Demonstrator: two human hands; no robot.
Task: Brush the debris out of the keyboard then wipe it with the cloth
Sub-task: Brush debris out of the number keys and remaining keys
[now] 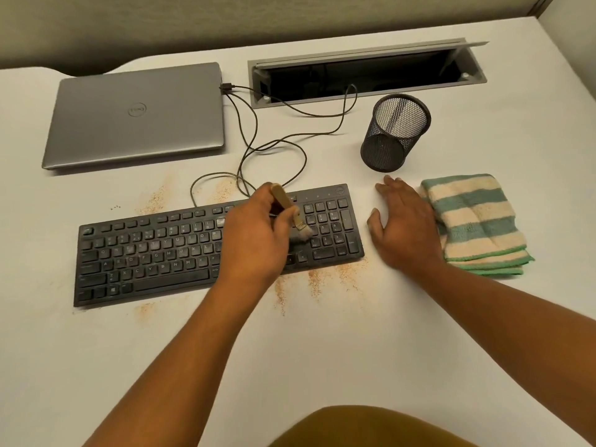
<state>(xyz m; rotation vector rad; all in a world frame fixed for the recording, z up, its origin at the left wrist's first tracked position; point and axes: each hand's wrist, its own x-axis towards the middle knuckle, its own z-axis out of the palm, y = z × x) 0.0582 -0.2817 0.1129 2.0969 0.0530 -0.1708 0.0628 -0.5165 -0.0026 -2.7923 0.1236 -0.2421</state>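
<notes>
White desk (pixel 322 350), backed by a grey partition, is dusted with orange-brown debris (pixel 314 280) around one black keyboard (pixel 145 253). One brush (pixel 290 209) is gripped by the left hand (pixel 254 233) over the number pad. The right hand (pixel 403 230) is laid flat, fingers released, just beside one folded striped cloth (pixel 477 221). One closed laptop (pixel 135 114), one mesh cup (pixel 393 133) and one open cable hatch (pixel 367 72) are set behind.
</notes>
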